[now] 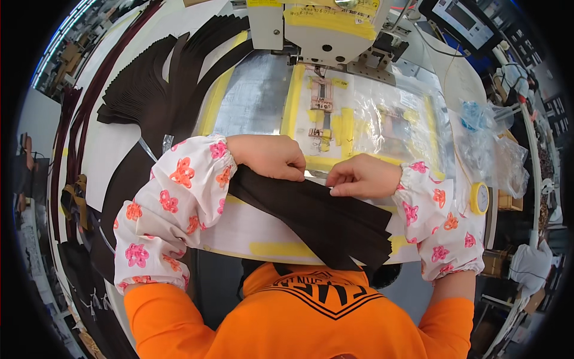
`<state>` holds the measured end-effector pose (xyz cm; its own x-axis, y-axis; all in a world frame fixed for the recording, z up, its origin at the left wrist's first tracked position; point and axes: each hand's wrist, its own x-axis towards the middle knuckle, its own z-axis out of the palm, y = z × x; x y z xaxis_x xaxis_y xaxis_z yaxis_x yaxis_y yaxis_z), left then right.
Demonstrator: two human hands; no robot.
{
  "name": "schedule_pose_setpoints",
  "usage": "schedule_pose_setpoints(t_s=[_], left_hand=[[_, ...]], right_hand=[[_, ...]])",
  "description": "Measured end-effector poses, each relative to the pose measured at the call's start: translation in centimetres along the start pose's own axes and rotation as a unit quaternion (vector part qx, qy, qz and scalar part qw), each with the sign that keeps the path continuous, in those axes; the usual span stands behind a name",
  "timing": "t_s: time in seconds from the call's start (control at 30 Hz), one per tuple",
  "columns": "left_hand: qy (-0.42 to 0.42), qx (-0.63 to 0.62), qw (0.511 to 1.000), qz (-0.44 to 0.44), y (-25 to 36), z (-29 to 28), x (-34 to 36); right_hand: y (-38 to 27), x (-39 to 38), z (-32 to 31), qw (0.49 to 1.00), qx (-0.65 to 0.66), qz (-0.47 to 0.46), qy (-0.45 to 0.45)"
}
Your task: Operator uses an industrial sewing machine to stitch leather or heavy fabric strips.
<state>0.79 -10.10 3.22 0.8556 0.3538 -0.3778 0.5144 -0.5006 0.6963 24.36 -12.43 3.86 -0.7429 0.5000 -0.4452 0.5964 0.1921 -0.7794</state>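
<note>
A stack of dark brown fabric strips [305, 212] lies across the near edge of the table in front of me, its ends fanned toward the lower right. My left hand [269, 158] is closed at the stack's far edge, knuckles up, the fingertips partly hidden. Close by on the right, my right hand [366, 176] pinches at the same far edge with thumb and forefinger. Just beyond both hands sits a clear plastic template [382, 134] with yellow tape, under the white head of a sewing machine [329, 36].
A larger fanned bundle of dark fabric strips [143, 90] spreads over the table's left side. Crumpled clear plastic bags [502, 143] and a yellow tape roll [479, 198] are at the right. A screen [461, 23] stands at the back right.
</note>
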Motion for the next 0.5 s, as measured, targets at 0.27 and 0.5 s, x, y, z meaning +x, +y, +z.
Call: schedule_pose_setpoints(t_s=[0.27, 0.5], left_hand=[[0.478, -0.115, 0.870, -0.033, 1.3, -1.9, -1.3], [0.380, -0.274, 0.883, -0.039, 2.6, -3.2, -2.1]], right_hand=[[-1.8, 0.5, -1.2, 0.847, -0.352, -0.067, 0.392], [-2.0, -0.5, -4.3, 0.945, -0.208, 0.048, 0.248]])
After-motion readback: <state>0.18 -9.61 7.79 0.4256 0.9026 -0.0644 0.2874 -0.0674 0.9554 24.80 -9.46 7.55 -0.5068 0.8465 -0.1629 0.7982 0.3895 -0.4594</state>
